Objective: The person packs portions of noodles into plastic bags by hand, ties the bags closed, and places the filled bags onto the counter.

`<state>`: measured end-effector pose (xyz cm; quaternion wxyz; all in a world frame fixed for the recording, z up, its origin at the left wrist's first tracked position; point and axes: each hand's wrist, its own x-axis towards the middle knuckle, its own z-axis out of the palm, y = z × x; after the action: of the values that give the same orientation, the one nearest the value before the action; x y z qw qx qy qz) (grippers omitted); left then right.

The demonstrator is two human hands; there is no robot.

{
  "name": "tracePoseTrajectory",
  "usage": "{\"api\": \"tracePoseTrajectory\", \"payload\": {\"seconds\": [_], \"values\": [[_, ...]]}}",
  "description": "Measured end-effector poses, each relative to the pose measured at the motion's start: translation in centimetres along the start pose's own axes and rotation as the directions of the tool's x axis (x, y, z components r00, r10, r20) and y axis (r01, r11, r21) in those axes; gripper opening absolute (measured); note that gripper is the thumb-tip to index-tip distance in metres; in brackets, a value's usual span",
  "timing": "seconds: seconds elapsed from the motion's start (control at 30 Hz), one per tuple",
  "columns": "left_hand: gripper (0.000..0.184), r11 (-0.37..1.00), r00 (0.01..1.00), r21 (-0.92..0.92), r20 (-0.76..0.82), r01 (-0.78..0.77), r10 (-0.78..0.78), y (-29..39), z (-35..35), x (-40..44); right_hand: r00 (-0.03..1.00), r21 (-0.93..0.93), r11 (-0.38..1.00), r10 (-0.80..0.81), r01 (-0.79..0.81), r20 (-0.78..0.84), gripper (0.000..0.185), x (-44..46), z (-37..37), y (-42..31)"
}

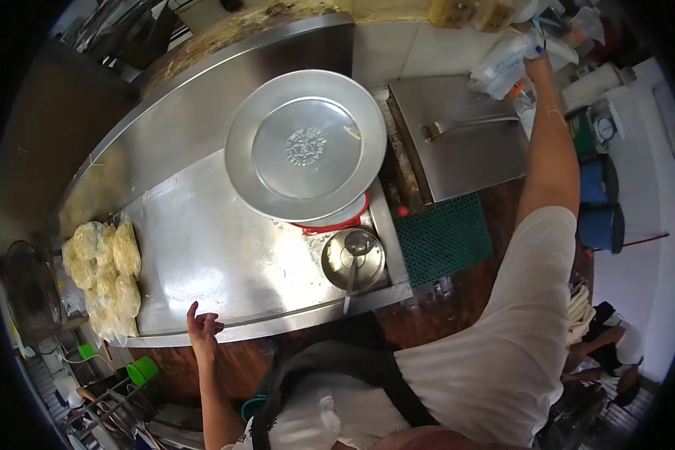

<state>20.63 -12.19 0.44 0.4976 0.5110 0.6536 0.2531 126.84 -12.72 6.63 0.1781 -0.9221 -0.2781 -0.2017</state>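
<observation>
My left hand (205,328) hovers at the front edge of the steel counter (195,240), its fingers apart and slightly curled, holding nothing. My right arm stretches far to the upper right. There my right hand (538,67) is closed at the edge of crumpled clear plastic bags (499,66) that show a small blue spot. The exact finger placement is too small to make out. A large round metal tray (305,146) rests at the middle of the counter, partly over a red-rimmed container (337,220). Nearer me stands a steel pot (371,271) with a ladle (358,244) in it.
Several bags of pale noodle-like food (106,274) are piled at the counter's left end. A brush with a long handle (433,132) lies on a steel lid (457,165), beside a green mat (446,238). Blue bins (601,227) stand right; another person (611,337) is behind.
</observation>
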Motion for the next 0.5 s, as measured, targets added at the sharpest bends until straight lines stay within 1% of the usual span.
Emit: {"api": "tracePoseTrajectory", "payload": {"seconds": [0.07,0.1,0.13,0.17,0.2,0.23,0.27,0.3,0.33,0.37,0.4,0.43,0.47,0.5], "values": [[0.053,0.999,1.000,-0.049,0.003,-0.006,0.006,-0.2,-0.1,-0.3,0.983,-0.006,0.993,0.120,-0.120,0.142,0.041,-1.9,-4.6,-3.0],[0.054,0.999,1.000,-0.031,-0.002,-0.013,0.013,-0.2,-0.4,-0.7,0.994,0.212,0.972,0.099,-0.106,0.045,0.043,-2.7,-6.4,-4.0],[0.056,0.999,1.000,-0.027,0.010,-0.028,0.028,-0.6,-1.1,-0.8,0.994,0.423,0.904,0.096,-0.066,-0.049,0.045,-3.6,-7.9,-5.6],[0.056,0.999,0.999,-0.029,0.014,-0.032,0.033,-1.4,-1.8,-0.7,0.986,0.616,0.787,0.106,-0.003,-0.131,0.046,-5.0,-9.7,-7.6],[0.056,0.999,1.000,-0.032,0.002,-0.028,0.028,-2.0,-2.5,-0.8,0.988,0.866,0.489,0.149,-0.102,0.032,0.048,-9.2,-15.3,-13.3],[0.055,0.997,1.000,-0.067,-0.001,-0.026,0.026,-2.9,-3.1,-0.9,0.993,0.919,0.376,0.069,-0.116,0.097,0.040,-9.7,-17.8,-15.2],[0.055,0.994,0.999,-0.103,-0.027,-0.022,0.020,-3.1,-3.3,-1.1,0.996,0.946,0.325,-0.070,-0.020,0.045,0.043,-12.6,-21.7,-18.6],[0.053,0.993,0.999,-0.116,-0.038,-0.009,0.005,-2.7,-3.6,-1.8,0.991,0.966,0.255,-0.133,0.043,-0.009,0.047,-16.6,-24.9,-22.5],[0.051,0.996,1.000,-0.084,-0.011,-0.014,0.013,-4.6,-4.8,-1.5,0.908,0.961,0.180,-0.400,0.210,-0.124,0.053,-16.9,-24.9,-22.7],[0.049,0.988,0.999,-0.145,-0.004,-0.054,0.054,-5.1,-5.4,-2.0,0.961,0.983,0.143,-0.267,0.114,-0.073,0.051,-20.3,-27.5,-27.0],[0.050,0.984,0.996,-0.154,-0.011,-0.094,0.093,-6.0,-6.2,-2.5,0.941,0.962,0.024,-0.216,0.272,-0.260,0.043,-26.8,-31.3,-33.5],[0.050,0.981,0.995,-0.168,-0.042,-0.099,0.093,-5.8,-7.1,-3.8,0.885,0.899,-0.074,-0.157,0.431,-0.438,0.038,-33.2,-35.1,-40.1],[0.051,0.975,0.993,-0.187,-0.047,-0.116,0.109,-5.8,-8.2,-4.5,0.869,0.919,-0.135,-0.301,0.370,-0.393,0.045,-34.2,-33.5,-40.2],[0.052,0.977,0.994,-0.189,-0.069,-0.097,0.085,-6.6,-9.7,-4.6,0.910,0.949,-0.128,-0.271,0.289,-0.313,0.047,-38.5,-33.0,-43.8]]}}
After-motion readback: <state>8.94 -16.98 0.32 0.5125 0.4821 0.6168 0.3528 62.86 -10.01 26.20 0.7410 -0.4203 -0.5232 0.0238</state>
